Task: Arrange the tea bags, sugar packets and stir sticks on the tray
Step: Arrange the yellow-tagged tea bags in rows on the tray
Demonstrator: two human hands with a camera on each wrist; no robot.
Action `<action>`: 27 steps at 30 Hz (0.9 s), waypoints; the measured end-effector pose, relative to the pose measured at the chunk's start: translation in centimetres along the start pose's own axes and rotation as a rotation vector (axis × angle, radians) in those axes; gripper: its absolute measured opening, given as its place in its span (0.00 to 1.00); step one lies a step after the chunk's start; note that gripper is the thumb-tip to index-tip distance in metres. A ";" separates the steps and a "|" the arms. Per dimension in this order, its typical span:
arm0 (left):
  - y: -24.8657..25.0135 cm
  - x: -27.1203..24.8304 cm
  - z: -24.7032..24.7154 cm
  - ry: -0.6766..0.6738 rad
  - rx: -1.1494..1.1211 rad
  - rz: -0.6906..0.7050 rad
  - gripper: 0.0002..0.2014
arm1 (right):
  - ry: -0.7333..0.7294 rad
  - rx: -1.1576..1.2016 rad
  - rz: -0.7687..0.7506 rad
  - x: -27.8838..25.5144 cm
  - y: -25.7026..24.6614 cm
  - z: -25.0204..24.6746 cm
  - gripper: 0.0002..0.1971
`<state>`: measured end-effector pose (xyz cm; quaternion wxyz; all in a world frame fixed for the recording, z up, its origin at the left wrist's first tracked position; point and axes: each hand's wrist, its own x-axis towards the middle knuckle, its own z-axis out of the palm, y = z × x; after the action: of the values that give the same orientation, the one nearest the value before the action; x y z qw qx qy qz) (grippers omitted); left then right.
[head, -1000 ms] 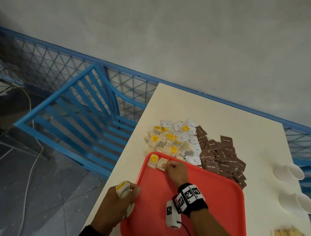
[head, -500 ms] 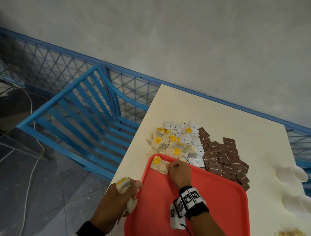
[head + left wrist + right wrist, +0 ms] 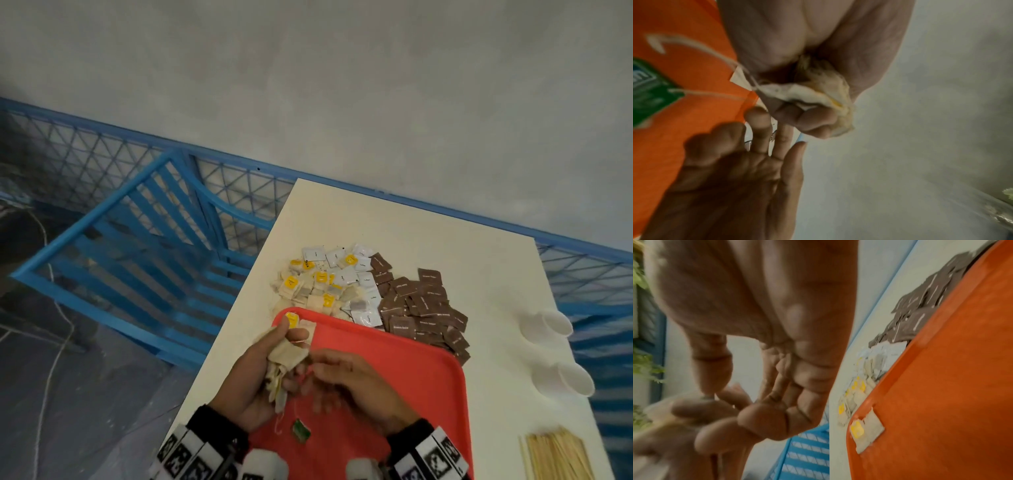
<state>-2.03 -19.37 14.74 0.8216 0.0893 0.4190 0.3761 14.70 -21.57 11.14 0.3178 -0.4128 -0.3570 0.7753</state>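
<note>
Holding a bunch of tea bags (image 3: 287,359) clenched in our left hand (image 3: 251,383) over the red tray (image 3: 404,370), we reach in with our right hand (image 3: 356,380), fingers loosely curled, seemingly empty; bags look light, soft, tearable, best pinched by a paper edge.

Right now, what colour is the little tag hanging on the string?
Green, with some pale print. The tag shows best in the left wrist view.
</note>
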 end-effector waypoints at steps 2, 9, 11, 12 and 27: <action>-0.6 0.0 0.4 0.006 0.002 -0.004 0.17 | 0.065 -0.137 -0.036 -1.4 -0.2 -1.2 0.13; -2.4 -0.1 2.5 -0.024 0.096 0.005 0.18 | 0.357 -0.690 -0.503 -5.2 -1.2 -1.4 0.15; -2.7 -0.1 2.9 -0.046 0.124 -0.019 0.20 | 0.360 -0.916 -0.713 -5.4 -1.2 -0.8 0.18; -3.0 -0.3 3.2 -0.065 0.110 -0.039 0.20 | 0.364 -0.982 -0.768 -5.6 -1.4 -0.7 0.18; -3.7 -2.4 6.1 -0.116 0.436 0.365 0.08 | 0.441 0.125 -0.475 -6.9 -1.6 -1.6 0.25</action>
<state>3.75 -22.62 18.37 0.7242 0.3591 0.4195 0.4129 19.53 -25.64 14.69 0.5841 -0.4555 -0.3177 0.5920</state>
